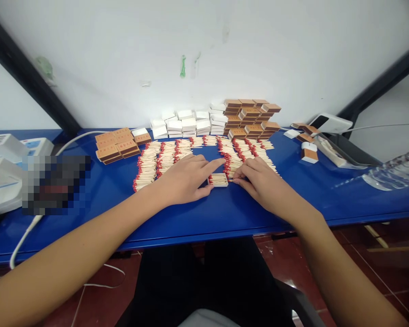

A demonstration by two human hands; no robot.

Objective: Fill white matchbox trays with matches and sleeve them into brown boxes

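A small open matchbox tray [218, 180] filled with red-tipped matches lies on the blue table [191, 218], between my two hands. My left hand [184, 178] rests on the table just left of it, thumb and forefinger against the tray's edges. My right hand [259, 179] sits on its right side, fingers curled and pinched at the tray's end. Rows of loose matches [204, 154] lie spread behind both hands.
White inner trays [187, 125] and brown matchbox sleeves [250, 118] are stacked at the wall. More brown sleeves [117, 144] lie at back left. A power strip [10, 150] and cable sit left; a phone [330, 123] and plastic bag [395, 172] right.
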